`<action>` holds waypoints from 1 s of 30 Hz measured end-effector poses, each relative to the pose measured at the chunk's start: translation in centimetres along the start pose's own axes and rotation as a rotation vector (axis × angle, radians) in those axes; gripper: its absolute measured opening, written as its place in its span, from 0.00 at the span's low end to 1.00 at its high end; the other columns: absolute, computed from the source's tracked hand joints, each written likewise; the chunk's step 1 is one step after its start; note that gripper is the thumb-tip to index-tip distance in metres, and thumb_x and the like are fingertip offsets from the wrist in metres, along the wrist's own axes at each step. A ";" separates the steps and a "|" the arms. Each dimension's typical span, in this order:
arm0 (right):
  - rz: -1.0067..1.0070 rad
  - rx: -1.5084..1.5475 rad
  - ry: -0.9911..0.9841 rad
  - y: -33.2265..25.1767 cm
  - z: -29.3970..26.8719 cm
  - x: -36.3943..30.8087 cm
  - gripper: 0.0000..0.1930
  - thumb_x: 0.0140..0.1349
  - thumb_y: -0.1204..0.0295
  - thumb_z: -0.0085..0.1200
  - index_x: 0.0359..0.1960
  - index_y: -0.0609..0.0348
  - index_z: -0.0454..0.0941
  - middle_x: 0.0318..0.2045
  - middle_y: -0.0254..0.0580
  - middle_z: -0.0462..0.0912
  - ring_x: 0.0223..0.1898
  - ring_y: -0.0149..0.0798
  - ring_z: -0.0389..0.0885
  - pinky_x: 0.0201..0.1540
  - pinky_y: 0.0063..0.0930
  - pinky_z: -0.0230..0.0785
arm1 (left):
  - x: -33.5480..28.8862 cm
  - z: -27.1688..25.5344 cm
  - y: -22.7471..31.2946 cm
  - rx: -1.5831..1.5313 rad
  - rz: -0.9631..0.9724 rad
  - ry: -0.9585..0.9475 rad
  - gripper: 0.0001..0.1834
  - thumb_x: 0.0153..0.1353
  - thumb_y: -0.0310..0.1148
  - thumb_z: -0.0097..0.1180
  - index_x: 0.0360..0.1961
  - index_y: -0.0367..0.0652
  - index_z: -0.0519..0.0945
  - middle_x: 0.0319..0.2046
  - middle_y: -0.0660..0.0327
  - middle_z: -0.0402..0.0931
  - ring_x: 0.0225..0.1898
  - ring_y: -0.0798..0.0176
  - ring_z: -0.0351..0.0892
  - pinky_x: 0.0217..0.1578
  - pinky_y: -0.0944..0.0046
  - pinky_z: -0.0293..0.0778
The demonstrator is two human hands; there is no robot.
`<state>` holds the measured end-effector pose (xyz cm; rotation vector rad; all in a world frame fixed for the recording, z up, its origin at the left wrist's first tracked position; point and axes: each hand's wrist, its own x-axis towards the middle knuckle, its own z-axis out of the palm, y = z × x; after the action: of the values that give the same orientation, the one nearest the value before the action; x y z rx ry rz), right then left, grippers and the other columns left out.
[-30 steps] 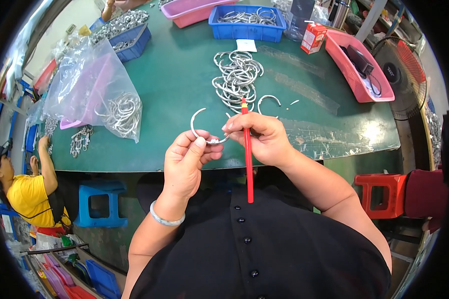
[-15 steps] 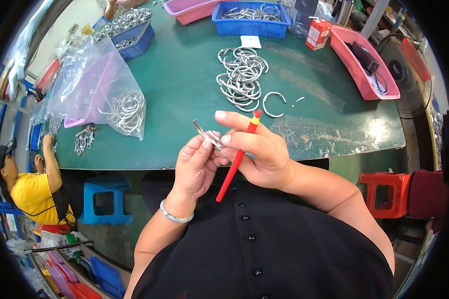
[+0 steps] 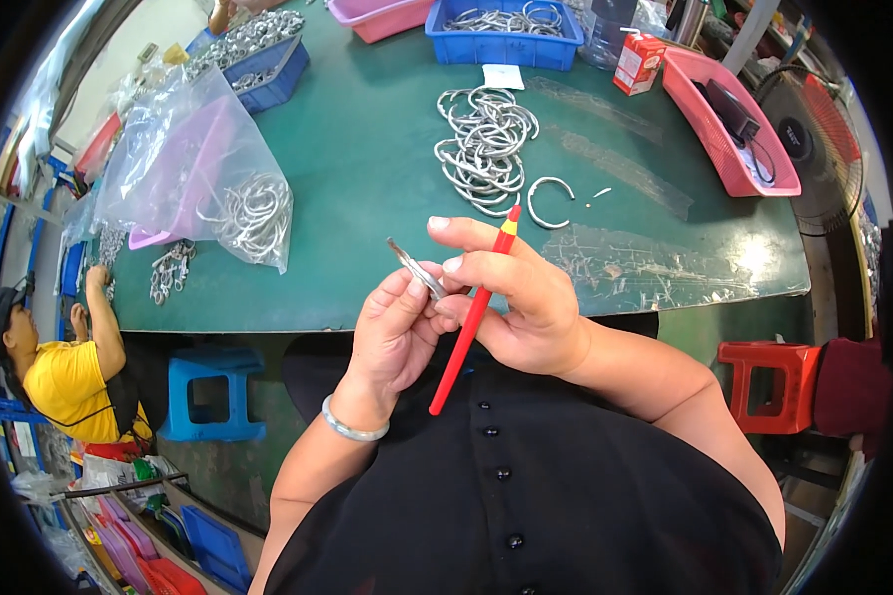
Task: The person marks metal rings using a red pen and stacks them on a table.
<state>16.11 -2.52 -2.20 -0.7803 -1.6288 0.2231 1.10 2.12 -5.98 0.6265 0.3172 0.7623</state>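
Note:
My left hand (image 3: 392, 332) pinches a silvery open metal ring (image 3: 419, 271) between thumb and fingers, over the table's near edge. One end of the ring sticks up and looks brownish. In my right hand (image 3: 536, 322) a red pencil (image 3: 461, 347) is tucked across the palm side, its red tip and yellow collar upward. The right thumb and a finger are also at the ring, and the index finger is stretched out. Beyond my hands lies a heap of similar open rings (image 3: 483, 149), with a single ring (image 3: 534, 213) beside it.
A clear bag (image 3: 184, 159) of rings lies left on the green table (image 3: 357, 178). Blue bins (image 3: 506, 48) with metal parts, a red carton (image 3: 638, 64) and a pink basket (image 3: 709, 129) stand farther back. A person in yellow (image 3: 74, 382) works at left.
The ring has turned a little between my fingers, showing more of its side. The pencil has shifted slightly with my right hand. The whole view has moved a little.

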 end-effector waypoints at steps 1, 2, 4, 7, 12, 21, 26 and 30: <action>0.009 0.016 0.002 0.0 0.0 0.0 0.18 0.45 0.87 0.56 0.39 0.64 0.68 0.49 0.56 0.69 0.32 0.37 0.79 0.33 0.23 0.73 | 0.0 0.0 0.0 -0.015 -0.006 -0.011 0.11 0.62 0.30 0.42 0.43 0.36 0.70 0.38 0.53 0.74 0.35 0.62 0.76 0.35 0.66 0.75; 0.009 0.017 0.002 -0.1 0.1 -0.1 0.18 0.45 0.87 0.56 0.39 0.64 0.68 0.49 0.56 0.69 0.32 0.37 0.79 0.33 0.23 0.73 | 0.0 0.0 0.0 -0.029 -0.012 -0.022 0.12 0.62 0.30 0.43 0.43 0.35 0.70 0.38 0.53 0.74 0.35 0.62 0.76 0.35 0.66 0.75; 0.041 0.051 0.001 -0.2 0.2 -0.1 0.18 0.45 0.87 0.56 0.39 0.64 0.68 0.48 0.55 0.69 0.33 0.38 0.78 0.33 0.23 0.73 | 0.0 0.1 0.0 -0.026 -0.015 -0.020 0.12 0.62 0.30 0.43 0.43 0.35 0.70 0.38 0.53 0.74 0.36 0.62 0.76 0.36 0.66 0.74; 0.004 0.017 -0.008 -0.5 0.3 0.1 0.18 0.44 0.87 0.57 0.39 0.63 0.69 0.47 0.55 0.70 0.35 0.40 0.78 0.34 0.24 0.73 | -0.1 0.0 -0.1 -0.038 -0.023 -0.018 0.11 0.62 0.29 0.43 0.43 0.35 0.70 0.38 0.53 0.74 0.37 0.61 0.76 0.37 0.66 0.74; 0.002 0.008 -0.005 -0.7 0.5 0.0 0.20 0.42 0.87 0.58 0.39 0.63 0.69 0.45 0.55 0.72 0.38 0.44 0.78 0.36 0.26 0.72 | -0.2 0.1 -0.1 -0.070 -0.024 -0.038 0.11 0.61 0.30 0.44 0.43 0.35 0.70 0.37 0.55 0.74 0.39 0.62 0.76 0.39 0.67 0.74; -0.047 -0.028 0.046 -0.6 1.1 -0.1 0.18 0.41 0.86 0.54 0.38 0.61 0.71 0.41 0.51 0.73 0.35 0.48 0.76 0.34 0.28 0.71 | -0.3 -0.6 -0.2 -0.083 -0.082 -0.086 0.10 0.62 0.30 0.44 0.41 0.37 0.71 0.38 0.58 0.73 0.37 0.65 0.75 0.38 0.69 0.74; 0.034 -0.009 0.022 -0.9 0.3 -0.3 0.19 0.42 0.87 0.55 0.38 0.62 0.70 0.41 0.50 0.73 0.33 0.42 0.77 0.32 0.27 0.72 | -0.6 0.6 -0.3 0.022 0.070 0.045 0.10 0.62 0.30 0.43 0.41 0.36 0.71 0.34 0.57 0.74 0.31 0.65 0.75 0.33 0.68 0.74; 0.262 0.121 0.016 0.6 -0.6 -1.7 0.20 0.49 0.90 0.50 0.44 0.63 0.66 0.41 0.46 0.72 0.36 0.34 0.77 0.38 0.24 0.71 | -0.6 0.1 0.1 0.396 0.364 0.082 0.09 0.61 0.26 0.43 0.41 0.34 0.71 0.33 0.55 0.74 0.32 0.63 0.76 0.33 0.67 0.74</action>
<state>16.89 -3.23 -3.81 -0.8990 -1.4814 0.4959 0.72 1.72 -5.86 1.0460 0.4410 1.0881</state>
